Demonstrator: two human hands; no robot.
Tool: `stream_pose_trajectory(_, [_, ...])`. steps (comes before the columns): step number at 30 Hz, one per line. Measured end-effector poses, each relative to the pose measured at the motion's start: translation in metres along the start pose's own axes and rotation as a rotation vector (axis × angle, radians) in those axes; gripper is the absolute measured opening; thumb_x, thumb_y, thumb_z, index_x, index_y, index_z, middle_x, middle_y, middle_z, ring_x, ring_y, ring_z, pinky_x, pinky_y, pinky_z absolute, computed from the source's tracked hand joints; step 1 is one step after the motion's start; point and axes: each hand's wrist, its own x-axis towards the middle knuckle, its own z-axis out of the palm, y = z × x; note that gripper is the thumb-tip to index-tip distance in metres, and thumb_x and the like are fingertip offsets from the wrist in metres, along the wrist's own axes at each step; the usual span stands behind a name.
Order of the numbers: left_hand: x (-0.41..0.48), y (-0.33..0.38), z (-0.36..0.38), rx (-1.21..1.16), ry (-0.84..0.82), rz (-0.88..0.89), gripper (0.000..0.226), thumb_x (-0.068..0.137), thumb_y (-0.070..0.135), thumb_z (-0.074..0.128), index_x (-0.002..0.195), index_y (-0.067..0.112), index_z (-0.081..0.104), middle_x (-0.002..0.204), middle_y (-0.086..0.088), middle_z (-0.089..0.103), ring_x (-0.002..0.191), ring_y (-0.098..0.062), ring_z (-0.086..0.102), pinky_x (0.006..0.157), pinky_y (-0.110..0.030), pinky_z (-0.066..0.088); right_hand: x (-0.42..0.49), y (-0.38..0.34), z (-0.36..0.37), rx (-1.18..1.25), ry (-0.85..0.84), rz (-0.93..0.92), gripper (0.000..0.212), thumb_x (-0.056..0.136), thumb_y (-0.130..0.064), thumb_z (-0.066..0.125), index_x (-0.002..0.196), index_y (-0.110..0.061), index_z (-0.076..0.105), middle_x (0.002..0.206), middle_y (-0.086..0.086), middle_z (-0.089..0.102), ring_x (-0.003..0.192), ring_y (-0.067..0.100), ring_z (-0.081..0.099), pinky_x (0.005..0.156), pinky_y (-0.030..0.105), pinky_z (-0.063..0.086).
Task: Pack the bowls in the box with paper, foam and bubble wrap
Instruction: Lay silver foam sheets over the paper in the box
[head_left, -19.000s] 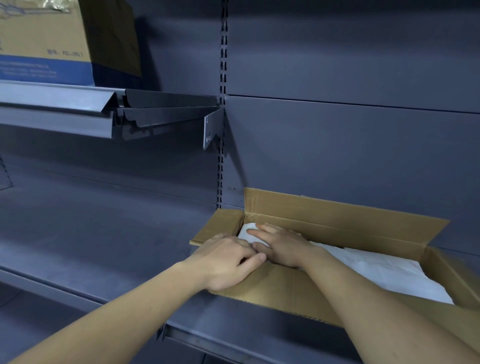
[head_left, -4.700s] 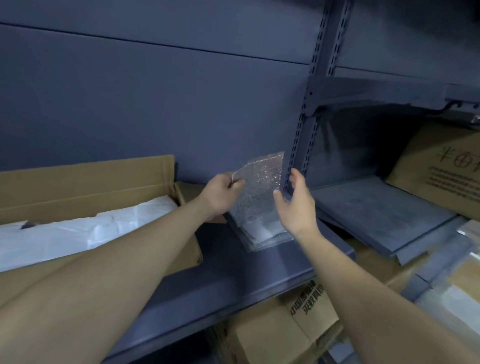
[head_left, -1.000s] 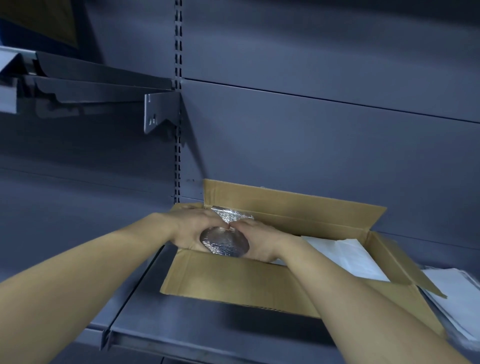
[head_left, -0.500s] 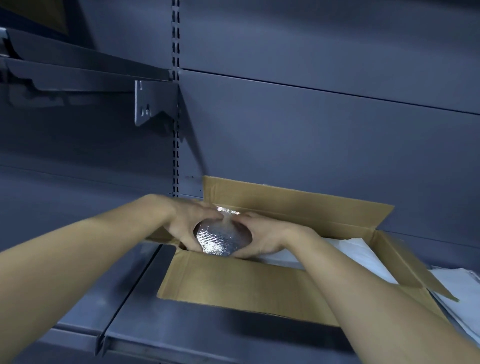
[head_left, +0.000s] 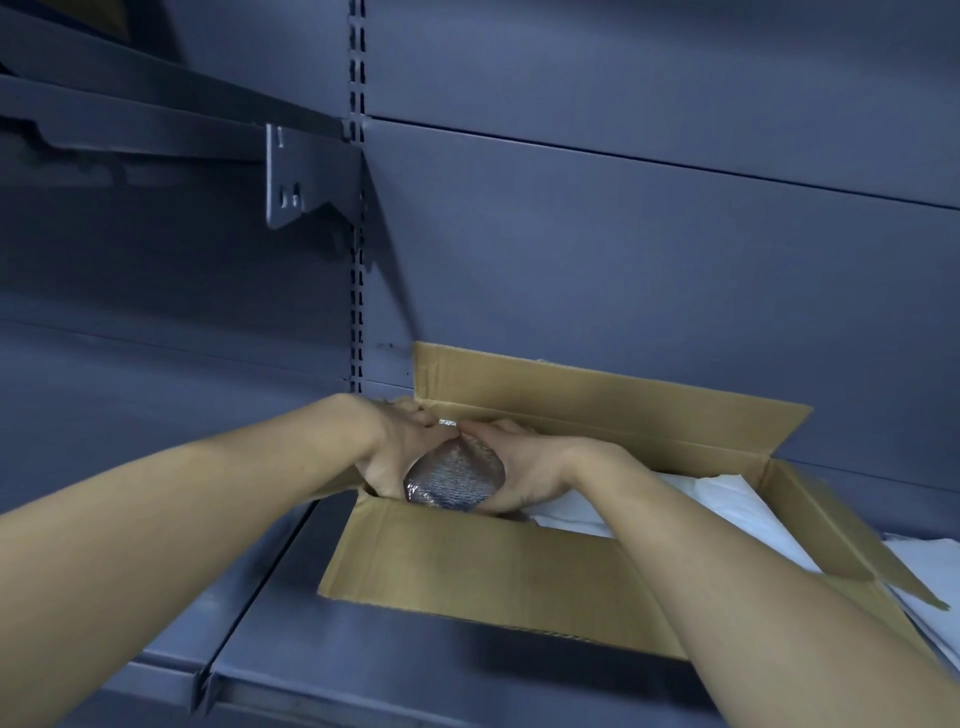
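An open cardboard box (head_left: 493, 577) stands on the grey metal shelf, its flaps up. Over its left end I hold a round object wrapped in bubble wrap (head_left: 454, 480), tilted so its round face points at me. My left hand (head_left: 397, 447) clasps its left side and top, and my right hand (head_left: 524, 467) clasps its right side. My fingertips meet over the top edge of the wrap. White paper (head_left: 691, 504) lines the inside of the box to the right. What lies under the wrap is hidden.
The box's back flap (head_left: 597, 405) leans against the shelf's rear panel. More white sheets (head_left: 930, 582) lie on the shelf right of the box. A shelf bracket (head_left: 291, 187) and an upper shelf hang at the upper left. The shelf's front edge (head_left: 363, 691) runs below the box.
Both hands have kept hold of the wrapped object over the box's left end and tilted it a little more upright, folding the wrap over its top. The view has shifted slightly.
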Motion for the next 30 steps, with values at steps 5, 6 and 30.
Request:
stream_pose_trajectory(5, [-0.002,0.006,-0.005,-0.025,-0.017,-0.001,0.117,0.072,0.056,0.076,0.152,0.042,-0.009,0.16,0.004,0.015,0.148,-0.023,0.011,0.117,-0.051,0.024,-0.003,0.001,-0.004,0.069,0.012,0.043,0.111,0.069,-0.074,0.069,0.155,-0.04,0.008,0.161,-0.005,0.016,0.148,0.016,0.019,0.121,0.038,0.021])
stream_pose_trajectory(6, [-0.002,0.006,-0.006,-0.03,-0.018,-0.001,0.116,0.073,0.057,0.075,0.152,0.043,-0.009,0.16,0.004,0.015,0.148,-0.024,0.01,0.117,-0.051,0.024,-0.002,0.0,-0.004,0.08,0.05,0.043,0.106,0.073,-0.073,0.067,0.155,-0.034,0.014,0.16,-0.003,0.02,0.147,0.017,0.023,0.12,0.036,0.023])
stream_pose_trajectory(30, [0.003,0.005,0.002,-0.03,0.047,0.017,0.107,0.072,0.065,0.071,0.15,0.047,0.001,0.157,0.005,0.025,0.144,-0.025,0.019,0.113,-0.052,0.029,-0.004,-0.009,0.005,-0.066,0.261,0.024,0.098,0.066,-0.081,0.063,0.147,-0.035,0.035,0.147,-0.005,0.045,0.136,0.021,0.038,0.11,0.04,0.034])
